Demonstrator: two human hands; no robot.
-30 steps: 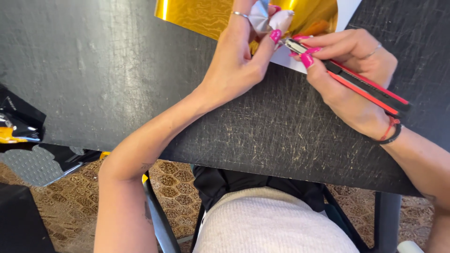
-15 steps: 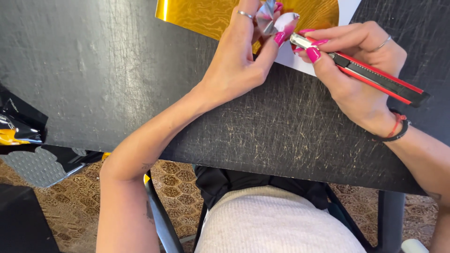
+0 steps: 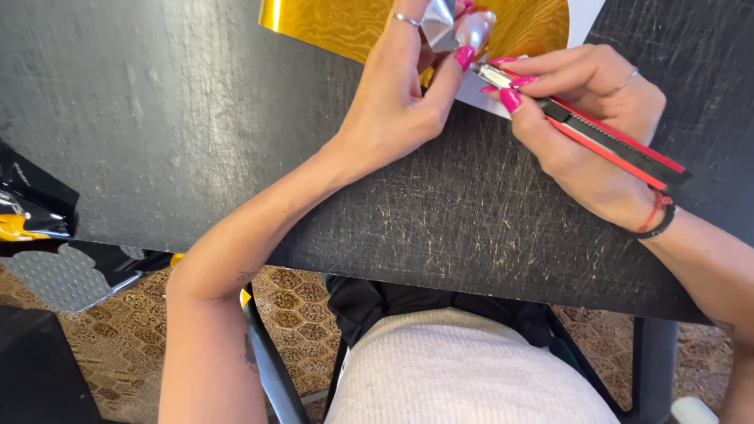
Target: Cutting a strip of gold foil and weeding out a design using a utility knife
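gold foil sheet mid-cut on the counter: left hand pinches a silvery foil scrap, right hand grips the red utility knife. next stroke probably needs steady pressure.

Gold sheet cut off at the top edge (likewise the left hand's fingers).

A scratched black table stands over a brown honeycomb-patterned floor, with a black chair frame beneath.
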